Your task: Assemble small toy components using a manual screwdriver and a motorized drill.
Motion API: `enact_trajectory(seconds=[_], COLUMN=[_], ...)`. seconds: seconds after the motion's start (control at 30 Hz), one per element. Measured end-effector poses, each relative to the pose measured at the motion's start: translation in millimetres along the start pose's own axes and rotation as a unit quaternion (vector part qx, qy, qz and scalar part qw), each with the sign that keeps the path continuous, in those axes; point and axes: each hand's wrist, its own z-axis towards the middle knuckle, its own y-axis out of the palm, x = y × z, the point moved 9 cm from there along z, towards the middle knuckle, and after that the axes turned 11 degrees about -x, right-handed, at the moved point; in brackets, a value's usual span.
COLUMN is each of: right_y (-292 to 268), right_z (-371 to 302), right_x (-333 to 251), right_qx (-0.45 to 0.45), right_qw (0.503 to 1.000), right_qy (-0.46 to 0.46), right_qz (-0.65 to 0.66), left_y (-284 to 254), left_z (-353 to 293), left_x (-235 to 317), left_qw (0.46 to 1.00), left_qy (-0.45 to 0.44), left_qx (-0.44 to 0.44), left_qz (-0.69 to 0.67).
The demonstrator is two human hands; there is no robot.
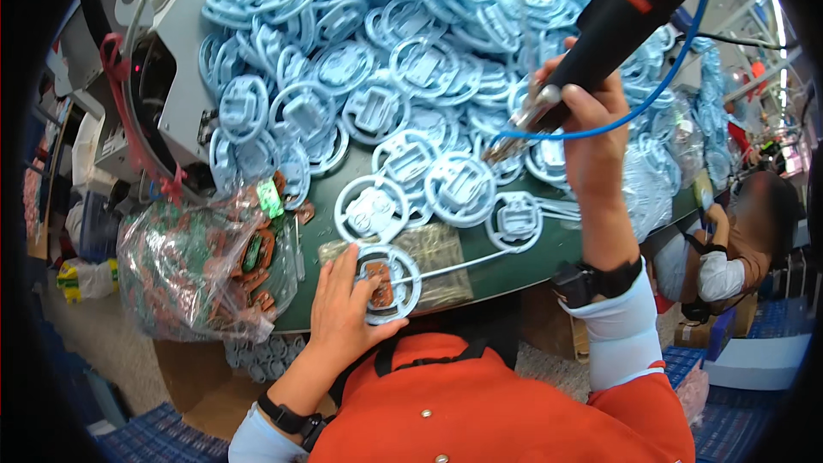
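Bench: a dark green worktop (514, 261) with a curved front edge carries everything within arm's reach of the person in the orange top.
Heap: pale blue round plastic frames (403, 51) are piled deep across the far half of the worktop and thin to single pieces near the front, so the next one is easy to pick.
Machine: a grey metal housing (184, 60) stands at the left edge, with red cord tied round it.
Bag: a clear plastic bag of small green and brown circuit boards (193, 270) slumps at the left front corner, its mouth toward the left hand.
Tool: a black powered driver with a red mark (621, 13) hangs from above on a blue coiled hose (677, 69); it tilts so its metal tip points down toward the frames.
Right hand: the right hand (591, 133) is wrapped closed around the driver's lower body and holds it raised above the bench, apart from the work.
Left hand: the left hand (343, 304) lies near the front edge, its fingers (369, 287) pressed on the frame to keep it flat and steady.
Workpiece: one pale blue round frame with a brown board seated in its centre (390, 283) rests on a small clear packet (437, 261), just before the person's chest.
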Motion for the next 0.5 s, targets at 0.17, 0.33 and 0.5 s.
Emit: enact_trajectory(seconds=[0.17, 0.33, 0.5], right_y=[25.1, 67.2, 111.8], right_z=[17.9, 24.9, 7.3], right_x=[-37.8, -79.8, -64.9], right_qx=[-0.009, -0.085, -0.106], right_qw=[0.996, 0.986, 0.993], right_qy=[-0.052, -0.093, -0.045], right_qz=[-0.066, -0.11, -0.022], left_y=[0.7, 3.0, -3.9], left_z=[-2.4, -1.3, 7.0], left_x=[-1.8, -1.5, 7.8], left_qw=[1.0, 1.0, 0.998], left_qy=[-0.022, -0.007, 0.009], left_qx=[-0.017, 0.002, 0.037], left_qz=[0.005, 0.025, 0.053])
